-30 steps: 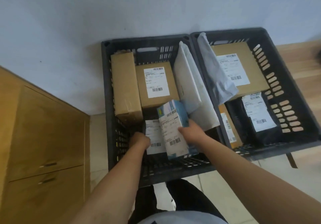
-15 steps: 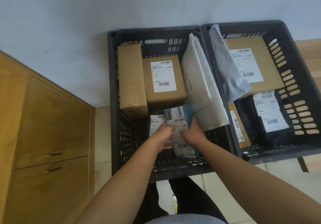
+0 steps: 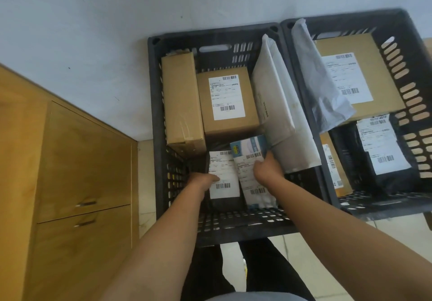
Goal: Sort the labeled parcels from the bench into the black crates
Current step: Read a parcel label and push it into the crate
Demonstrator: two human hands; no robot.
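Black crate (image 3: pixel 159 137) holds cardboard boxes (image 3: pixel 228 101); left hand (image 3: pixel 203 181) grips black parcel (image 3: pixel 223 203), right hand (image 3: pixel 266 171) grips blue parcel (image 3: pixel 251 184).

Both crates are moulded in black matt plastic with slotted walls: left crate (image 3: pixel 156 113), right crate (image 3: pixel 413 50). Tall box (image 3: pixel 181 99) and labelled box (image 3: pixel 230 128) are made of brown matt cardboard; glossy clear tape is seen on the tall one. Labels are printed on white matt paper. White mailers (image 3: pixel 273 104) are wrapped in smooth, faintly shiny film. Grey bag (image 3: pixel 320 85): thin crinkled plastic. Blue-white packet (image 3: pixel 252 146) is finished in glossy printed wrap. Dark parcel (image 3: pixel 223 203) is bagged in black film. Cabinet (image 3: pixel 81 160) is faced in smooth wood, with metal handles (image 3: pixel 85 203) fitted. Wall (image 3: pixel 93 20) is painted matt.
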